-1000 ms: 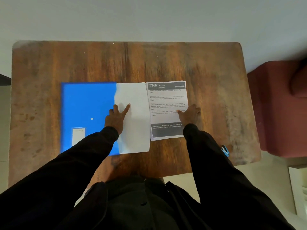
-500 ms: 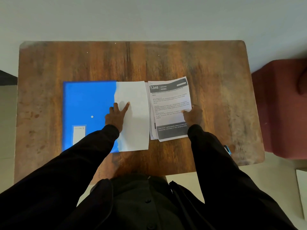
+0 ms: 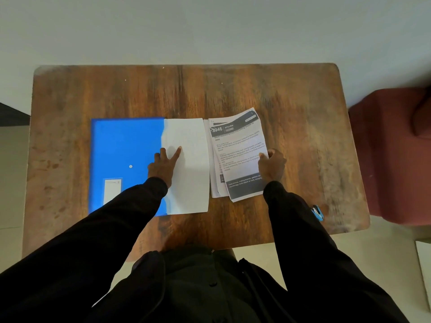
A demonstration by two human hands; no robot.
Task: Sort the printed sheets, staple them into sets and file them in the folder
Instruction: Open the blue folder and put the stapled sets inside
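Note:
A blue folder [image 3: 123, 157] lies flat on the wooden table [image 3: 233, 94], left of centre. A blank white sheet [image 3: 189, 183] lies over its right edge. My left hand [image 3: 164, 164] rests on that sheet with straight fingers spread. To the right sits a stack of printed sheets [image 3: 215, 183]. My right hand [image 3: 271, 165] pinches the right edge of the top printed sheet [image 3: 240, 155], which is turned clockwise off the stack. A blue stapler [image 3: 317, 213] shows at the table's front right, partly hidden by my right sleeve.
A dark red armchair [image 3: 391, 155] stands just past the table's right edge. Bare wood runs along the far half of the table and right of the stack. A pale floor surrounds the table.
My right hand has gripped the top printed sheet and swung it clockwise off the stack, baring the sheets below. My left hand has stayed on the blank sheet.

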